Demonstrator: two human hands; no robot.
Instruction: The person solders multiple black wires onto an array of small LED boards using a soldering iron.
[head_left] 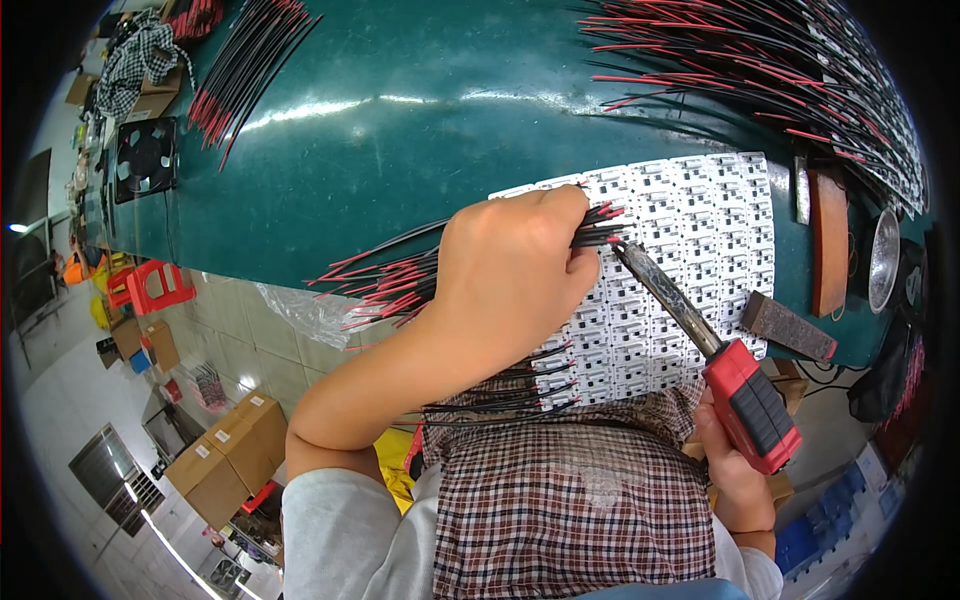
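My left hand is closed around a bundle of black and red wires. Their red ends stick out past the fingertips, over a white circuit board panel marked with rows of small parts. From the lower right, my right hand grips the red and black handle of a soldering gun, its fingers partly hidden behind it. The gun's tip reaches up-left to the wire ends and seems to touch one there. Along the panel's lower left edge, several black wires lie in a row.
A green table carries a wire pile at far left and more wires on boards at far right. Near the panel's right side are a dark block, a brown bar and a metal dish. A black fan stands left.
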